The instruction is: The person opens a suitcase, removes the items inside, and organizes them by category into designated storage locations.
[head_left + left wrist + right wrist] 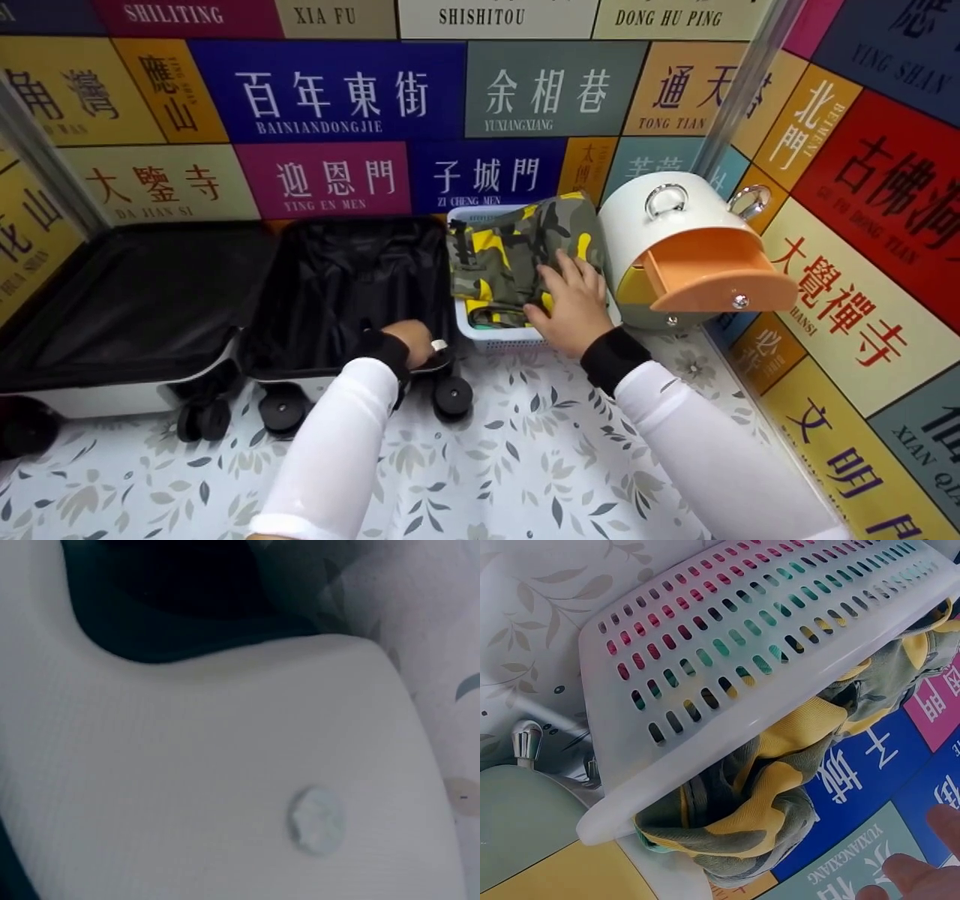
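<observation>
My left hand (411,341) is at the front right corner of the open black-lined suitcase (352,277), back of the hand up. Its fingers are hidden, so I cannot tell whether they grip the rim. A small white piece shows beside it. My right hand (574,304) is over folded camouflage clothing (510,247) in grey, black and yellow, fingers spread. The clothing is heaped in a white slotted basket (727,675), with pink and green cloth showing through the slots. The left wrist view is filled by a pale surface (225,750) with a small round disc.
The suitcase's other half (135,300) lies open to the left, with black wheels (453,397) along the front. Right of the basket stands a white round-topped box (660,217) with an orange drawer (720,277) pulled out. Printed wall panels enclose the leaf-patterned cloth (480,465).
</observation>
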{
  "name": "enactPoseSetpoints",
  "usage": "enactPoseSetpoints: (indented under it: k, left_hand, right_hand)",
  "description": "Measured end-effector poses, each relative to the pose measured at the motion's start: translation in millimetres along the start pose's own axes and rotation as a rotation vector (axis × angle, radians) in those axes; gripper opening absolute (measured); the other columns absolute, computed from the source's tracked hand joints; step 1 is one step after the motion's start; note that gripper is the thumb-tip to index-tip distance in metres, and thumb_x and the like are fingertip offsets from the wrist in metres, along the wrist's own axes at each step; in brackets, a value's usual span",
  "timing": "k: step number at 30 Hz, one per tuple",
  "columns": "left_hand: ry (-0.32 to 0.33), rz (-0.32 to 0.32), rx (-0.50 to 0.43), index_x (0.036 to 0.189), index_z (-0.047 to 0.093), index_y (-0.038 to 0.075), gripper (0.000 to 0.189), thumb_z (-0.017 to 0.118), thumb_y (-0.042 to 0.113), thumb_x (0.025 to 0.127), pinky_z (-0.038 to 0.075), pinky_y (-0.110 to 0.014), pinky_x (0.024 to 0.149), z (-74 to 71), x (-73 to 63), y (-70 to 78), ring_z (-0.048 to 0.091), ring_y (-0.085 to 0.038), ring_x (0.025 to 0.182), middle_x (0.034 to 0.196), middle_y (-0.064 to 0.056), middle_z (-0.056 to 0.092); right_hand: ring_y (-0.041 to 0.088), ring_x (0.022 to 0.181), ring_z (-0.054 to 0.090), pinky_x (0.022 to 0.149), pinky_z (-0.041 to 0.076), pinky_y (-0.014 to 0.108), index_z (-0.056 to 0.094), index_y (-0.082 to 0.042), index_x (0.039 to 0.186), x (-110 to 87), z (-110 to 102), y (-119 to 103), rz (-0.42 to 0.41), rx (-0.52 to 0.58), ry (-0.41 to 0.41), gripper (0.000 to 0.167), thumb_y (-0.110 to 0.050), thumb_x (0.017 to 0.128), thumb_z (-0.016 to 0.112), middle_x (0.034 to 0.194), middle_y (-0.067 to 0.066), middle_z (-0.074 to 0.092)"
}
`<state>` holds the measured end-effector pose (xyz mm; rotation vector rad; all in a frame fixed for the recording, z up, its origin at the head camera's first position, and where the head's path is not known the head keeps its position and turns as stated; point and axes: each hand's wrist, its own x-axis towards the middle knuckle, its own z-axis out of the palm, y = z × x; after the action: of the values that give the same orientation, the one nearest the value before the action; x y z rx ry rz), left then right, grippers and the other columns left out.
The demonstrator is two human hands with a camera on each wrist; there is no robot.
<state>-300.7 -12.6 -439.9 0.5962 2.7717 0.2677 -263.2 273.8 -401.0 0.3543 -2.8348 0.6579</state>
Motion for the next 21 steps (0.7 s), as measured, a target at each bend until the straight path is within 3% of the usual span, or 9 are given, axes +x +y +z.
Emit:
enactPoseSetpoints:
  k: [6, 12, 16, 18, 21]
  left_hand:
    - [0.040, -0.081, -0.079, 0.070, 0.066, 0.010, 0.031, 0.064, 0.025, 0.097, 0.059, -0.042, 0.088, 5.1, 5.9, -3.5, 0.063, -0.027, 0.080, 0.092, -0.016, 0.076]
    - [0.152, -0.086, -0.131, 0.088, 0.070, 0.011, 0.028, 0.066, 0.036, 0.098, 0.056, -0.043, 0.080, 21.8, 24.8, -21.5, 0.064, -0.026, 0.079, 0.090, -0.008, 0.072]
    - [0.254, -0.093, -0.244, 0.103, 0.073, 0.005, 0.033, 0.062, 0.036, 0.104, 0.058, -0.050, 0.091, 9.9, 10.0, -16.6, 0.072, -0.034, 0.093, 0.102, -0.016, 0.076]
    - [0.307, -0.110, -0.330, 0.110, 0.073, 0.002, 0.032, 0.062, 0.031, 0.104, 0.057, -0.052, 0.099, -2.1, -2.3, -10.3, 0.073, -0.037, 0.104, 0.111, -0.018, 0.077]
    - [0.393, -0.104, -0.447, 0.120, 0.073, 0.001, 0.032, 0.062, 0.025, 0.102, 0.055, -0.051, 0.104, -13.2, -10.0, -7.3, 0.071, -0.037, 0.111, 0.119, -0.018, 0.076]
  right_hand:
    - [0.049, 0.158, 0.018, 0.129, 0.008, 0.067, 0.048, -0.004, 0.159, -0.6, 0, 0, 0.008, 0.008, -0.002, 0.067, -0.037, 0.104, 0.066, 0.175, 0.023, 0.023]
    - [0.049, 0.159, 0.016, 0.129, 0.010, 0.067, 0.048, -0.004, 0.159, -1.9, -3, -1, 0.018, 0.017, -0.007, 0.066, -0.036, 0.103, 0.066, 0.175, 0.023, 0.023]
    - [0.048, 0.159, 0.016, 0.129, 0.012, 0.067, 0.046, -0.004, 0.159, -2.2, -5, -1, 0.012, 0.028, -0.006, 0.067, -0.035, 0.104, 0.067, 0.175, 0.022, 0.023]
    - [0.046, 0.160, 0.017, 0.130, 0.016, 0.066, 0.044, -0.004, 0.161, -2.6, -6, -1, 0.001, 0.035, -0.008, 0.068, -0.034, 0.104, 0.067, 0.176, 0.021, 0.023]
    - [0.044, 0.162, 0.019, 0.130, 0.023, 0.063, 0.041, -0.005, 0.163, -2.5, -8, -3, -0.025, 0.043, -0.025, 0.071, -0.035, 0.105, 0.067, 0.177, 0.019, 0.023]
